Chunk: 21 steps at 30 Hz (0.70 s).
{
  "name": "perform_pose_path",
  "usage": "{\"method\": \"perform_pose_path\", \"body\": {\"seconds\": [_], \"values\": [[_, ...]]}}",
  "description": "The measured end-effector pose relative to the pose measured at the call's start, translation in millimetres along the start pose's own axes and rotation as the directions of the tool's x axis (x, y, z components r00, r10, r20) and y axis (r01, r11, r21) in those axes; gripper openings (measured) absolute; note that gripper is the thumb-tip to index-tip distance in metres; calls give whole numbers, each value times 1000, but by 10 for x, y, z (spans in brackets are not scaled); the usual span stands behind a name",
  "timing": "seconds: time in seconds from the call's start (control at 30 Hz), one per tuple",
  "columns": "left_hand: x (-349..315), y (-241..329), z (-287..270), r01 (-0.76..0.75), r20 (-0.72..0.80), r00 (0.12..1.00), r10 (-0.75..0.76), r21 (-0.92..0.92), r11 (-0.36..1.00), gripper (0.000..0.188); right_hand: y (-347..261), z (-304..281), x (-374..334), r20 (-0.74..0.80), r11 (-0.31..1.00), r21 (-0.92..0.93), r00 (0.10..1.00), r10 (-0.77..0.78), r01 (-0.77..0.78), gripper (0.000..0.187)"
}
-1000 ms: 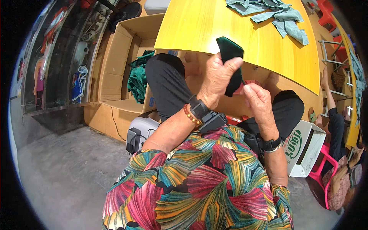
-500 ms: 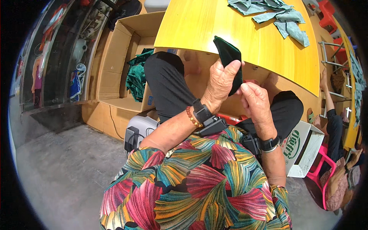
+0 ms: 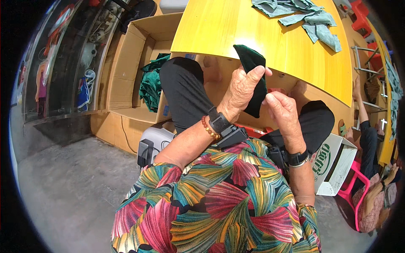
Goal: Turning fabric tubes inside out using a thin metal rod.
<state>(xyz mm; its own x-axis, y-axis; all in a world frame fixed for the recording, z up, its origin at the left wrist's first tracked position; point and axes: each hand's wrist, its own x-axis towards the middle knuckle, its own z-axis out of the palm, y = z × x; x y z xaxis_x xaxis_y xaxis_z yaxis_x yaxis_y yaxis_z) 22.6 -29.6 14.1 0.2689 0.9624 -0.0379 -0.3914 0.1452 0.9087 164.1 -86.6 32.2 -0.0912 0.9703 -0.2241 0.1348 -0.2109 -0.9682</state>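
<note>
At the far left you have a glass-fronted cabinet (image 3: 59, 84) with mixed items on its shelves, and grey concrete floor (image 3: 71, 181) below it. Next comes an open cardboard box (image 3: 120, 71) with crumpled green velvet cloth (image 3: 150, 90) inside; a black power adapter (image 3: 145, 152) stands near its lower side. Your left knee (image 3: 183, 86), in black trousers, bends up just beside the box. A beaded bracelet (image 3: 210, 128) and a black wrist strap (image 3: 218, 121) circle your left wrist. Your left hand (image 3: 239, 92) grips a folded dark green velvet piece (image 3: 252, 59), thumb laid over its face; the piece is tilted, with its upper corner in front of the near edge of the yellow bench (image 3: 219, 25) and its lower end hanging between your hands. To the right, your right hand (image 3: 283, 110) is pinched closed at thumb and forefinger, just beside the velvet's right edge; you cannot tell whether something thin sits between the fingertips. Beyond it, grey-green cloth pieces (image 3: 318, 30) lie on the bench's far part. A white carton (image 3: 324, 164) with green print rests near your right knee (image 3: 316, 122), and at the far right another person's dark-trousered leg (image 3: 368, 145) is stretched out.
</note>
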Motion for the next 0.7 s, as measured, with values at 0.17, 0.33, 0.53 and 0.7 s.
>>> {"method": "perform_pose_path", "body": {"seconds": [0.17,0.33,0.53,0.7], "values": [[24,-11,-5,16,-72,997,-31,-208,978,40,33,-13,-94,1,997,33,998,68,-68,26],[9,7,-40,28,37,999,-26,-37,999,42,36,-30,-80,20,993,70,996,91,-92,26],[-36,-21,10,47,20,999,-46,-50,998,44,7,-2,-84,10,993,89,997,80,-81,25],[59,48,-8,-54,-160,987,19,-217,975,42,50,-28,-145,9,992,87,996,90,-91,26]]}}
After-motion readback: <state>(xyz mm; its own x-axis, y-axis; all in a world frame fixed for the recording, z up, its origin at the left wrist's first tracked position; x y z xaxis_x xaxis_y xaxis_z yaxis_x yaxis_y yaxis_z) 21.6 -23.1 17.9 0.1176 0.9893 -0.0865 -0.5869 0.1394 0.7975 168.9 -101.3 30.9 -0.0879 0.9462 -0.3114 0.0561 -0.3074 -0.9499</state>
